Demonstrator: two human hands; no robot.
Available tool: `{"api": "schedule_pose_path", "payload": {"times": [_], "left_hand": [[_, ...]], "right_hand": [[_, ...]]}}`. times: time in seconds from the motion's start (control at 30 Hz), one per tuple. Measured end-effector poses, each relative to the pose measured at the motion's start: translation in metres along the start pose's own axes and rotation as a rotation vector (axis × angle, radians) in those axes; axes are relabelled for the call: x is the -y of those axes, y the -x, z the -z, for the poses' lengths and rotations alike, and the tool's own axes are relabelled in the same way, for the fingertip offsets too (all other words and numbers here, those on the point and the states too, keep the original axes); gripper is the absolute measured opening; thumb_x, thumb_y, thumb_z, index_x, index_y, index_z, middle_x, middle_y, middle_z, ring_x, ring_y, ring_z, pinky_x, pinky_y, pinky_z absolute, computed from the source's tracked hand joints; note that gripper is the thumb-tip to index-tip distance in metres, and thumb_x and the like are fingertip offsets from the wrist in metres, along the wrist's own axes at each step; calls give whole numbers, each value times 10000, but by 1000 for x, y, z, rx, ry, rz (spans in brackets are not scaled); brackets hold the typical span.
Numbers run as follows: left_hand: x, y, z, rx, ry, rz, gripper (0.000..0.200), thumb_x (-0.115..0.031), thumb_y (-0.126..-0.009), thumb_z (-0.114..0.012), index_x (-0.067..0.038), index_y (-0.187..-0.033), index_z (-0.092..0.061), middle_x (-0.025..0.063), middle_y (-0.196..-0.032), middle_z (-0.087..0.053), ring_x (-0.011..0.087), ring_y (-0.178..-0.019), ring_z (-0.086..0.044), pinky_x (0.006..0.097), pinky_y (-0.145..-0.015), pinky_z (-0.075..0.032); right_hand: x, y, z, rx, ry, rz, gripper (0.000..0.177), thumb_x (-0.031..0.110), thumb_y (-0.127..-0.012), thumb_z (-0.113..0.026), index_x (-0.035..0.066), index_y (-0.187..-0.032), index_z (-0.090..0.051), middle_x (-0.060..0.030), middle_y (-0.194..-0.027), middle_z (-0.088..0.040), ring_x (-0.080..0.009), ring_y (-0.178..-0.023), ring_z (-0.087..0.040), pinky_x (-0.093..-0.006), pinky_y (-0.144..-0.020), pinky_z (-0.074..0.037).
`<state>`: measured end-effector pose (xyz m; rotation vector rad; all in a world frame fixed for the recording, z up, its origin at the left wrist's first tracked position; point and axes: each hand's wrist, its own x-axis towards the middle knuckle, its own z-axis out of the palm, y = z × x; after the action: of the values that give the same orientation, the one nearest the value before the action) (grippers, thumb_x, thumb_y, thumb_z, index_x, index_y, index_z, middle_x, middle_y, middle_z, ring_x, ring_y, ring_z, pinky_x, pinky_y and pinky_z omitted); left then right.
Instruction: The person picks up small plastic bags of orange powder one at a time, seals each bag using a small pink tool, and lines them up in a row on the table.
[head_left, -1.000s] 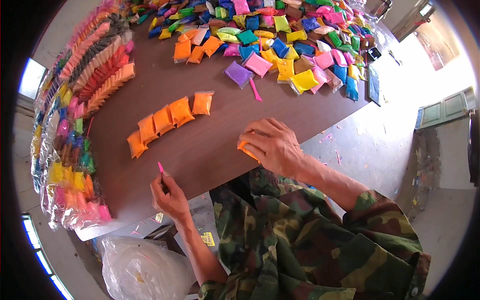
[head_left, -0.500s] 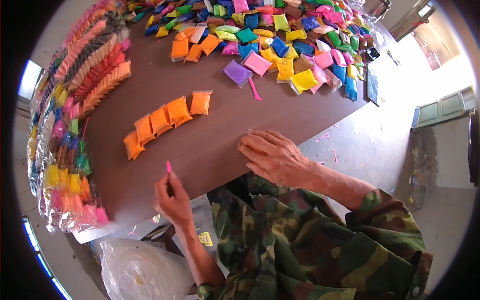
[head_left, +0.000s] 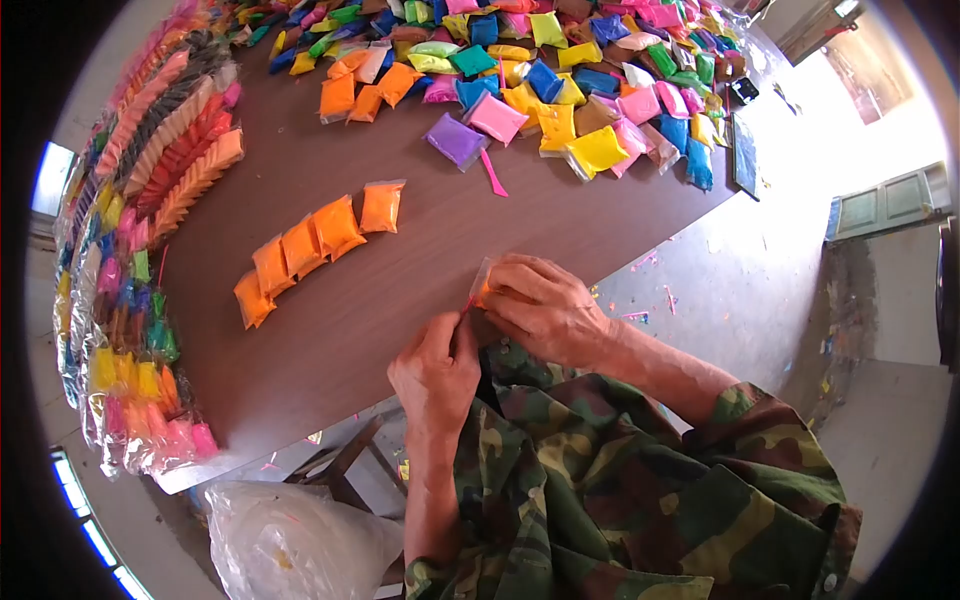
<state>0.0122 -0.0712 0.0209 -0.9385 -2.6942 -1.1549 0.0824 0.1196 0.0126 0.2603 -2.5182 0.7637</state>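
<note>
Near the table's front edge, my right hand is closed round a clear packet with orange in it, mostly hidden by the fingers. My left hand meets it from the left, its fingers pinched on a small pink stick, of which only a bit shows at the fingertips against the packet. To the left, several orange packets lie in a slanting, partly overlapping row on the brown table.
A large heap of coloured packets covers the back. Rows of packets line the left side. A pink stick lies beside a purple packet. A clear plastic bag is below the table edge.
My left hand has moved right and up with the pink stick, to meet my right hand. The orange packet in my right hand now shows. The view has shifted slightly.
</note>
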Motion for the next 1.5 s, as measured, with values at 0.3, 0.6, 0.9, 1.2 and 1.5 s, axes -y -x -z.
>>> {"api": "schedule_pose_path", "payload": {"times": [0.3,0.6,0.9,1.2,1.5], "left_hand": [[-1,-30,-10,141,-272,-201,108,-126,-972,-804,-90,-965,-703,138,-864,-752,390,-751,-736,471,-637,-561],[0,-29,-8,91,-187,-258,78,-55,-972,-776,-79,-978,-702,137,-872,-758,375,-767,-749,458,-655,-572],[2,-46,-9,109,-265,-232,169,-89,-971,-765,-99,-873,-627,98,-780,-697,361,-725,-721,482,-636,-557],[-1,-44,-1,139,-252,-107,95,-63,-956,-786,-66,-925,-697,158,-848,-739,400,-761,-737,490,-660,-555],[-6,-31,-2,96,-387,-136,162,-110,-971,-761,-108,-877,-630,110,-770,-718,370,-687,-726,491,-593,-552]], "right_hand": [[-7,7,-6,-47,-18,8,286,73,-800,-870,28,-1059,-758,-132,-1226,-676,-343,-1216,-686,-469,-1023,-577],[-13,12,-15,-137,-95,-12,265,80,-825,-855,36,-1062,-745,-109,-1176,-677,-337,-1200,-662,-461,-1022,-561],[-15,12,-13,-136,-100,-4,247,68,-803,-864,47,-1020,-748,-101,-1185,-679,-339,-1200,-655,-449,-1014,-558],[-16,8,-16,-151,-77,0,243,64,-792,-864,77,-1006,-749,-92,-1180,-680,-329,-1179,-664,-436,-999,-566],[-15,12,-19,-164,-79,-18,229,74,-796,-849,86,-999,-744,-85,-1164,-676,-330,-1173,-669,-435,-997,-564]]}}
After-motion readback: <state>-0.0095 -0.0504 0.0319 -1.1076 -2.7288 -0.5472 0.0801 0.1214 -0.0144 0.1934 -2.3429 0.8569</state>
